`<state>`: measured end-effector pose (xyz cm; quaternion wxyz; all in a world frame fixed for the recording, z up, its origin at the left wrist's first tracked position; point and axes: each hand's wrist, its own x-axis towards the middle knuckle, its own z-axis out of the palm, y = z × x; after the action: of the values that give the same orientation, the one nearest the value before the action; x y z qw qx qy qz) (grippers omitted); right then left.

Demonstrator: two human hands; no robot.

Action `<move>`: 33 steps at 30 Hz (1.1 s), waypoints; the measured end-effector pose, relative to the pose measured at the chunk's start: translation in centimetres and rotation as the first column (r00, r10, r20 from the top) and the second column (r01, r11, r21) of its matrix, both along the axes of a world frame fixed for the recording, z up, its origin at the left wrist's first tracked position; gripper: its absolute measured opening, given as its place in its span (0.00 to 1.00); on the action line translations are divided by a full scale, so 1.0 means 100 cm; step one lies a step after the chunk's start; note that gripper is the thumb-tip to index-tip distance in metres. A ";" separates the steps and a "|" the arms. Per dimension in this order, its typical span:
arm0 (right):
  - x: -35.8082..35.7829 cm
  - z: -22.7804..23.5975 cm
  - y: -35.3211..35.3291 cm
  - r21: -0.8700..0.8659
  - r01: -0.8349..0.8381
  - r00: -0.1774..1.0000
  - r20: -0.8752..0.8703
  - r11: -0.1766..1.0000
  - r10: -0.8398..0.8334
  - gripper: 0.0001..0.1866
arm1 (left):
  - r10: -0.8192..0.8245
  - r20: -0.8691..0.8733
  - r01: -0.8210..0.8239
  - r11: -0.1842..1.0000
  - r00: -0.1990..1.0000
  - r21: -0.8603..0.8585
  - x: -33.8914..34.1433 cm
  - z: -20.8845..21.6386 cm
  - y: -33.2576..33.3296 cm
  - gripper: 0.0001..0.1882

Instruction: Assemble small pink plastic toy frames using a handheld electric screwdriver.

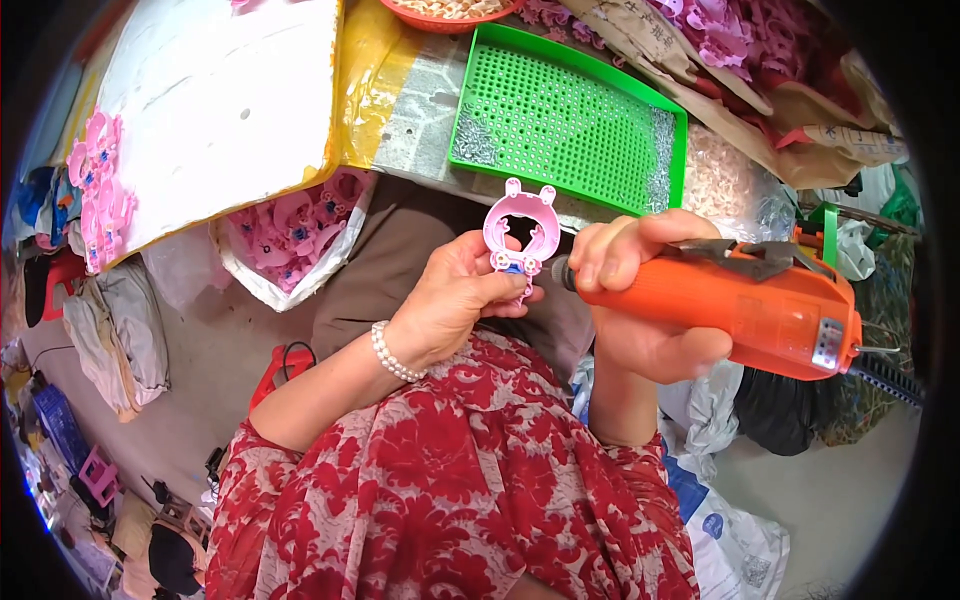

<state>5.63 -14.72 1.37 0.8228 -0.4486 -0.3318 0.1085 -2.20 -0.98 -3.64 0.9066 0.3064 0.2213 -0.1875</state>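
Observation:
Between the thumb and fingers of my left hand (450, 305) is a pink plastic ring-shaped part (541, 212) with two small ears, held upright by its lower end. A bit of blue shows near my thumb. My right hand (640, 345) wraps round an orange electric screwdriver (700, 300), which lies nearly level with its cord running off to the right. Its dark nose points left, close beside the lower part of the pink piece. Whether the bit touches it, I cannot tell. Ahead stands a green perforated tray (560, 120) with small metal screws (475, 140) heaped at its ends.
A white foam board (220, 110) lies at the left, pink parts (100, 190) along its edge. Below it, an open white sack (240, 268) holds more pink parts. Pale pieces fill a red bowl (445, 22). More pink parts lie at the far right by brown paper (690, 85).

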 end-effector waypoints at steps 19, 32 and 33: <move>-0.008 -0.010 0.009 -0.075 0.062 0.994 -0.083 0.995 -0.068 0.42 | 0.051 0.012 -0.052 0.994 0.999 0.098 -0.003 0.011 0.000 0.15; -0.010 -0.011 0.019 -0.070 0.085 0.996 -0.006 0.994 -0.086 0.37 | 0.074 0.060 -0.083 0.983 0.995 0.164 -0.008 0.005 0.000 0.13; -0.011 -0.011 0.020 -0.112 0.093 0.996 0.010 0.989 -0.092 0.37 | 0.074 0.061 -0.083 0.983 0.995 0.164 -0.008 0.004 0.001 0.13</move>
<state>4.52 -12.76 0.28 0.7995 -0.5093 -0.3060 0.0876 -3.04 -0.91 -3.28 0.8903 0.3770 0.2234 -0.1239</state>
